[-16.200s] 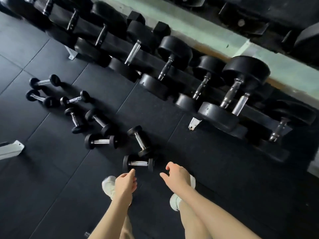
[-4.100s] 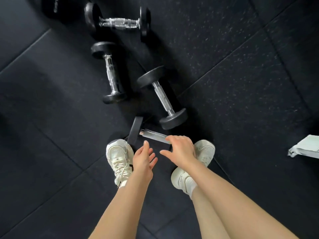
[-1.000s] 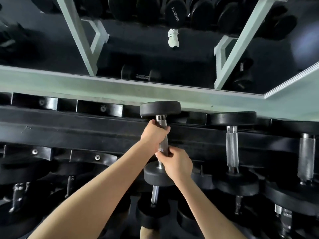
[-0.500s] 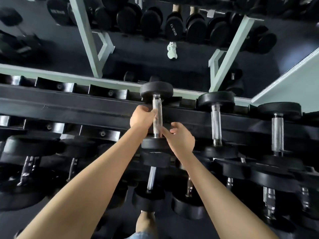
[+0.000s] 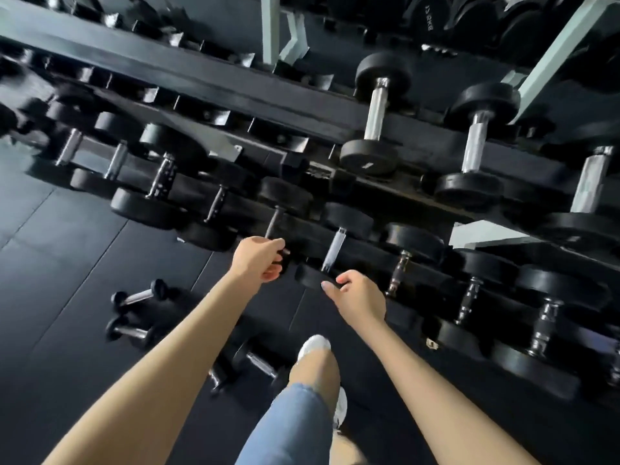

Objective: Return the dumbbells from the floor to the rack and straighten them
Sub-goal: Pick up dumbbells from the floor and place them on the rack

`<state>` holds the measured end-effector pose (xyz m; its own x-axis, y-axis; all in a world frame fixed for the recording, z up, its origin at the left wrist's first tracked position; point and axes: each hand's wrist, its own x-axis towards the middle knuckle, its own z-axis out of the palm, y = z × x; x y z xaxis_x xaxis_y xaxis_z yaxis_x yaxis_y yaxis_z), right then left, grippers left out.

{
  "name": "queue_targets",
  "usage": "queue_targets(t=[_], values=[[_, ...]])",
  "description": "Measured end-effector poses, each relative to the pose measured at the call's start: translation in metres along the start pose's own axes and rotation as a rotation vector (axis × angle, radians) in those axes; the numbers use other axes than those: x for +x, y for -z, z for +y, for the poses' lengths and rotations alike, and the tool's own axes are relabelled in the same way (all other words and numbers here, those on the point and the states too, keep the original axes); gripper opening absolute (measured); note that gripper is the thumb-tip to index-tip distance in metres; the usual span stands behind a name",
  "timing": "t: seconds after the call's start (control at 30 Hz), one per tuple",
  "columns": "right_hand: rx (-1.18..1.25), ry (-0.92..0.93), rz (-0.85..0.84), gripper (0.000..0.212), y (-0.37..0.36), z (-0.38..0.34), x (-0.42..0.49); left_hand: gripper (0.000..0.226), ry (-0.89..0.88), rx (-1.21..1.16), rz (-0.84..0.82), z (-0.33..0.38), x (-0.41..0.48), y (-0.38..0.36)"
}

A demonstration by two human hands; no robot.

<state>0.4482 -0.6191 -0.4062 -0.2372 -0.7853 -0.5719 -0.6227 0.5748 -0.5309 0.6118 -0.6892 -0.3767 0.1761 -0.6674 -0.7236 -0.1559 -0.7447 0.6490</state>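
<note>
The small black dumbbell with a chrome handle lies across the top tier of the black rack, next to larger ones. Both my hands are away from it and lower down, in front of the bottom tier. My left hand hangs with loosely curled fingers and holds nothing. My right hand is also relaxed and empty. Three small dumbbells lie on the floor at the left: one farthest, one nearer, and one beside my leg.
The lower tiers carry several larger dumbbells. Empty cradles run along the top tier to the left. A mirror with pale green frame posts stands behind the rack. My leg and white shoe stand on the black rubber floor.
Both hands have let go of the dumbbell, which stays on the top tier, and have dropped down. My view has swung left and down, showing the floor dumbbells.
</note>
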Motion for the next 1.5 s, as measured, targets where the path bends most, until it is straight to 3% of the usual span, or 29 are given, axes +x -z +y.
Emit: queue_targets(t=[0.23, 0.4, 0.53, 0.7, 0.93, 1.07, 1.2, 1.23, 1.3, 1.4, 1.5], values=[[-0.117, -0.013, -0.262, 0.035, -0.124, 0.017, -0.043, 0.016, 0.144, -0.057, 0.125, -0.127, -0.017, 0.070], [-0.213, -0.083, -0.398, 0.034, -0.214, 0.036, -0.051, 0.020, 0.201, 0.028, 0.204, -0.216, 0.001, 0.103], [-0.290, -0.156, -0.431, 0.039, -0.292, 0.058, -0.038, 0.020, 0.254, 0.070, 0.198, -0.281, 0.037, 0.127], [-0.358, -0.197, -0.421, 0.044, -0.394, 0.110, 0.015, 0.023, 0.328, -0.076, 0.103, -0.365, 0.124, 0.141], [-0.437, -0.122, -0.411, 0.049, -0.513, 0.208, 0.110, 0.030, 0.537, -0.236, 0.070, -0.496, 0.270, 0.110], [-0.624, 0.042, -0.432, 0.072, -0.574, 0.258, 0.162, 0.033, 0.669, -0.310, 0.016, -0.573, 0.330, 0.071], [-0.694, 0.066, -0.497, 0.091, -0.612, 0.295, 0.203, 0.060, 0.718, -0.428, -0.010, -0.642, 0.364, 0.033], [-0.691, 0.063, -0.508, 0.092, -0.620, 0.302, 0.211, 0.057, 0.709, -0.486, 0.009, -0.655, 0.370, 0.025], [-0.698, 0.061, -0.514, 0.090, -0.632, 0.308, 0.222, 0.041, 0.674, -0.578, 0.051, -0.672, 0.380, 0.015], [-0.769, 0.062, -0.487, 0.079, -0.643, 0.313, 0.232, 0.060, 0.575, -0.688, 0.024, -0.699, 0.398, 0.001], [-0.820, 0.103, -0.487, 0.050, -0.644, 0.312, 0.234, 0.052, 0.460, -0.777, 0.020, -0.704, 0.414, -0.006]])
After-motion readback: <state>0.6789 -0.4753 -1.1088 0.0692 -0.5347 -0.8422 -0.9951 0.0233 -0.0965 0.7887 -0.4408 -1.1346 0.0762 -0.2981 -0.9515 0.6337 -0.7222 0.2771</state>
